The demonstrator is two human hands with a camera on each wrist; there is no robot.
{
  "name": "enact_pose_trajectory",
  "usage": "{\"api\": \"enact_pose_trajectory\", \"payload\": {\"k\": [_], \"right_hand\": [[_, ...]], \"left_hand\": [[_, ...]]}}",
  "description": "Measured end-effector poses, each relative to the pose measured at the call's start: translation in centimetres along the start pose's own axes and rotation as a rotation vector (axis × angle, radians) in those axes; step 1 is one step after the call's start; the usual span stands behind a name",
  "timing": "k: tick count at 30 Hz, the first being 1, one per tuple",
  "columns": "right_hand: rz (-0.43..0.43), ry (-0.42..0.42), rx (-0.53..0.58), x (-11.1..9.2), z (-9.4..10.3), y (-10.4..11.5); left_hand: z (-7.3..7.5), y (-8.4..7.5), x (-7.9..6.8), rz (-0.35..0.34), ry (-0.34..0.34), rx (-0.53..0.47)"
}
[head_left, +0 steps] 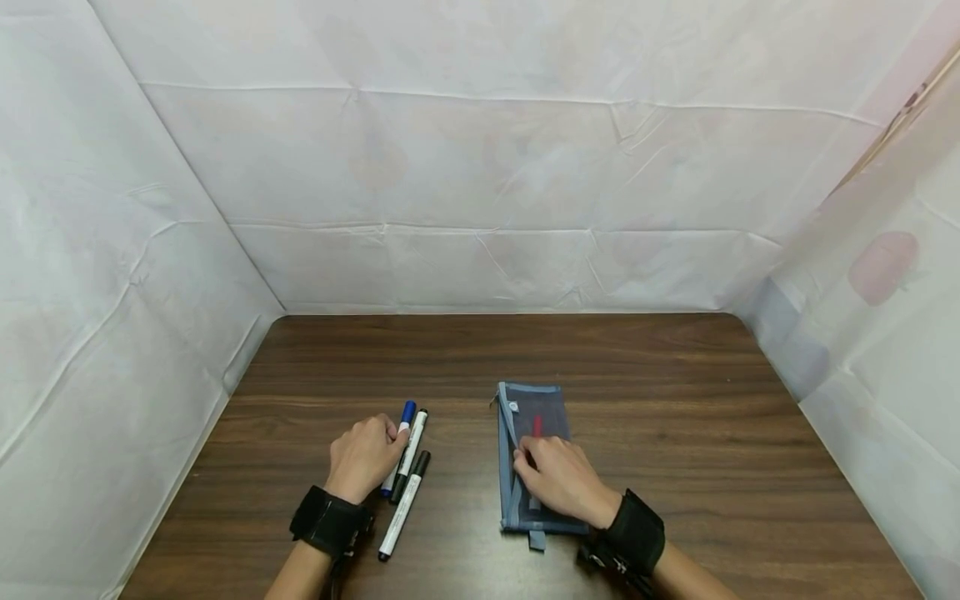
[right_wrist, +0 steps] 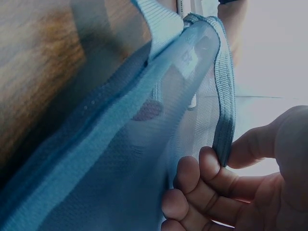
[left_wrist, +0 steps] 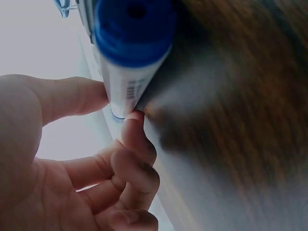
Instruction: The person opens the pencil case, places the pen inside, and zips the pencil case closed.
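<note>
My left hand (head_left: 363, 454) pinches a white marker with a blue cap (head_left: 408, 412) between thumb and forefinger. In the left wrist view the marker's blue end (left_wrist: 134, 33) faces the camera and its white barrel runs between the fingertips. Beside it lie two white markers with black caps, one close alongside (head_left: 417, 433) and one nearer me (head_left: 405, 508). On the right, a blue-grey mesh zip pouch (head_left: 551, 404) lies on the table with a red item (head_left: 537, 425) showing through. My right hand (head_left: 562, 475) pinches its zipper edge (right_wrist: 225, 120), which is lifted away from the other side.
The dark wooden table (head_left: 637, 358) is bounded by white cloth walls (head_left: 480, 167) at the back and both sides. A small fabric tab (head_left: 537, 541) sticks out from the pouch's near end. Bare wood lies between the markers and the pouch.
</note>
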State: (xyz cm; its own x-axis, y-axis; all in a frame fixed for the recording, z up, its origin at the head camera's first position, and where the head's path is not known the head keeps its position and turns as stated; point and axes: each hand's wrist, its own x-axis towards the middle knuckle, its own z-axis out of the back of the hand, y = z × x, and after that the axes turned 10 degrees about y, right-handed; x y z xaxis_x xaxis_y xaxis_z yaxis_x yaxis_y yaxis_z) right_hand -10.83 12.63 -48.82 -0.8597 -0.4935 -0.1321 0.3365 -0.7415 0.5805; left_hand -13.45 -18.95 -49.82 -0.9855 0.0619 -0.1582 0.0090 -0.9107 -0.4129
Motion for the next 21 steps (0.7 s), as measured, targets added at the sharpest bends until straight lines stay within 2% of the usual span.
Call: {"api": "enact_pose_trajectory", "payload": {"k": [21], "right_hand": [[0.008,0.009,0.035,0.05,0.03,-0.24]], "left_hand": [[-0.12,0.27,0.37,-0.011,-0.046,0.015]]}}
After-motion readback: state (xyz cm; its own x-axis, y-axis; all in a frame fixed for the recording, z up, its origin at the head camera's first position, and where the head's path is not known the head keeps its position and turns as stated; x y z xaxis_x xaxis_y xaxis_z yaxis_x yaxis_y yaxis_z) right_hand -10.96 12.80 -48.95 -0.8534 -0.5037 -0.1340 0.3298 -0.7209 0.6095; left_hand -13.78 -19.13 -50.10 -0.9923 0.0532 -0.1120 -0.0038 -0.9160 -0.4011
